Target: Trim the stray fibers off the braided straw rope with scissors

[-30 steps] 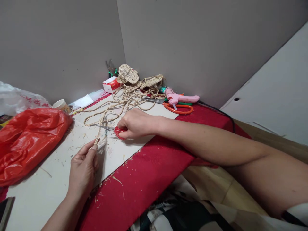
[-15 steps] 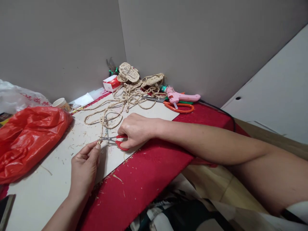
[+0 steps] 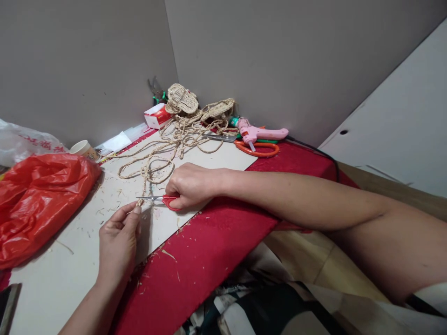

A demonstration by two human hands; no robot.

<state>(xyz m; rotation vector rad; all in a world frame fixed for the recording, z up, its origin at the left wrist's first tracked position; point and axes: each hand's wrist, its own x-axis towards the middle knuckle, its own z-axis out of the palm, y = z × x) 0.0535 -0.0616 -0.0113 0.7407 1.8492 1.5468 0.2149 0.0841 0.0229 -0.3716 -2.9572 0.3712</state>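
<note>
My left hand (image 3: 118, 235) pinches one end of a braided straw cord (image 3: 144, 184) between thumb and fingers, low over the white board (image 3: 52, 288). In my right hand (image 3: 190, 186) are small red-handled scissors (image 3: 167, 200), their blades pointing left and lying together across the cord just above my left fingertips. From there the cord runs up into loops and a tangle (image 3: 183, 135) at the back of the board. Two woven straw pieces, one (image 3: 182, 98) upright and one (image 3: 218, 109) lower, stand against the wall.
A red plastic bag (image 3: 45, 200) and a paper cup (image 3: 84, 149) are at left. Orange-handled scissors (image 3: 258, 150), a pink glue gun (image 3: 260, 133) and a red-white box (image 3: 157, 116) sit at the back. Straw scraps litter the board and red cloth (image 3: 195, 260).
The scissors have closed, their handles drawn together in my right hand. The whole view has shifted slightly, so everything appears a little further left and up.
</note>
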